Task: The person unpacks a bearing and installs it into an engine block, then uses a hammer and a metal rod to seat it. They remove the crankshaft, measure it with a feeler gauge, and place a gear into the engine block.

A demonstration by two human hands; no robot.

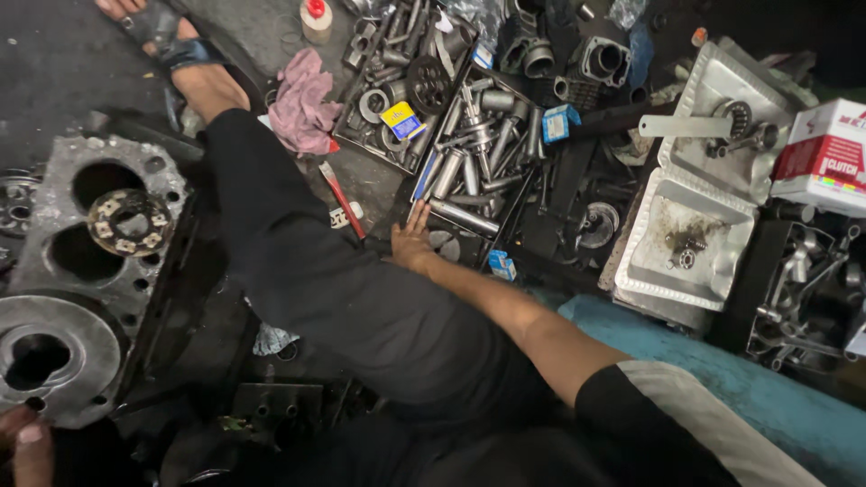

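right hand (413, 243) flat by steel socket (462, 216) | left hand (25, 444) beside engine block (63, 298)

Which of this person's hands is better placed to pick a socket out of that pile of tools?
The right hand, probably. It lies open on the floor at the edge of the sockets, fingers toward them. The left hand is far off at the frame's lower corner, beside the engine block.
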